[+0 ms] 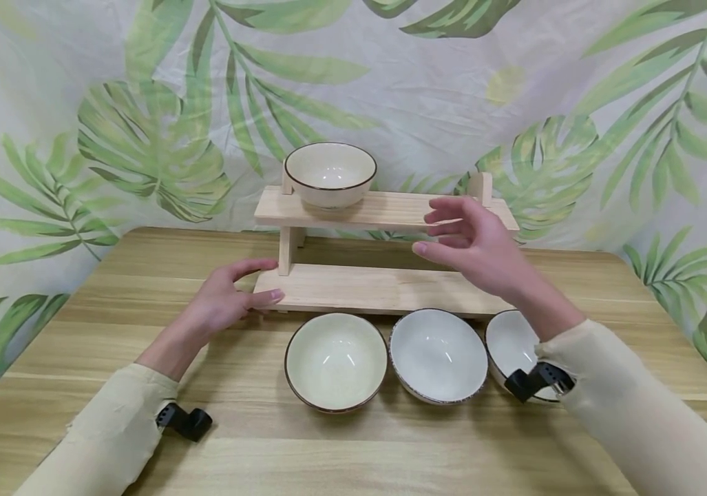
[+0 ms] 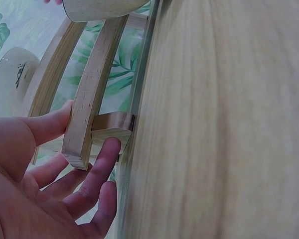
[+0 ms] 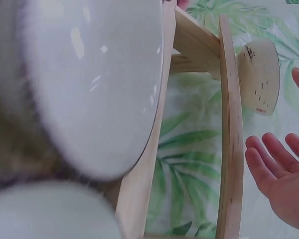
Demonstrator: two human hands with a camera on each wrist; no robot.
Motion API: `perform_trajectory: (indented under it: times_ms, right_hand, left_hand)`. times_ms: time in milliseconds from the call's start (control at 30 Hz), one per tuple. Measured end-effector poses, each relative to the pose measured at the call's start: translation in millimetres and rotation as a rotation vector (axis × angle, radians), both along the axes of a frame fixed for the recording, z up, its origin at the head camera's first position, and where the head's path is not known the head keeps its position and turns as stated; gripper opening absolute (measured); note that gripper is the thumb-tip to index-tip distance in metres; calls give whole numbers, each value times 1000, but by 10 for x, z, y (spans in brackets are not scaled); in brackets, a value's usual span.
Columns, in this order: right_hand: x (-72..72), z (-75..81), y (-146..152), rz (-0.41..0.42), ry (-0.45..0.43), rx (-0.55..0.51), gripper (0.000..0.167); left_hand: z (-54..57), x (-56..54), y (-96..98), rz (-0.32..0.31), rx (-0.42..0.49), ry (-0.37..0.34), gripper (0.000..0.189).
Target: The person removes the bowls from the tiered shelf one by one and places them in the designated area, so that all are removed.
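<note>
My left hand [image 1: 226, 296] grips the left end of a two-tier wooden shelf [image 1: 353, 286]. In the left wrist view its thumb lies along the lower board [image 2: 89, 99], with the other fingers curled around the board's end and underside. My right hand [image 1: 473, 241] is raised before the right part of the upper board [image 1: 390, 207], fingers loosely bent and nothing in them. A cream bowl [image 1: 331, 176] with a dark rim stands on the upper board's left side. The right wrist view shows that bowl [image 3: 259, 77] beyond the boards, across from the fingers [image 3: 261, 164].
Before the shelf, a cream bowl [image 1: 336, 362], a white bowl [image 1: 438, 355] and another white bowl [image 1: 511, 341] stand in a row on the wooden table [image 1: 254, 461]. The right forearm partly covers the last one. A leaf-patterned cloth [image 1: 427, 89] hangs behind.
</note>
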State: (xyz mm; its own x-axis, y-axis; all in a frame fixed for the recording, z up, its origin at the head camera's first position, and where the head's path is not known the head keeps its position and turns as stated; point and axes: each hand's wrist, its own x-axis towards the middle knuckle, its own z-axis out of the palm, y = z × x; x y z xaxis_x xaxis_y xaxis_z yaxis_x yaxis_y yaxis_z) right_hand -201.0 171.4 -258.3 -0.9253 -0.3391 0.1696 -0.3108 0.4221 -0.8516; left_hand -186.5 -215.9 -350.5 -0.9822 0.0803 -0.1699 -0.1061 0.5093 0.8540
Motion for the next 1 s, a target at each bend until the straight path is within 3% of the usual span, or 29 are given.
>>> perform_trajectory:
  times_ms: [400, 1000]
  right_hand:
    - [-328, 40, -409, -12, 21, -5, 84]
    - [-557, 89, -748, 26, -69, -8, 109]
  left_hand:
    - [9, -4, -10, -13, -32, 32, 72]
    - [4, -1, -12, -23, -32, 29, 71]
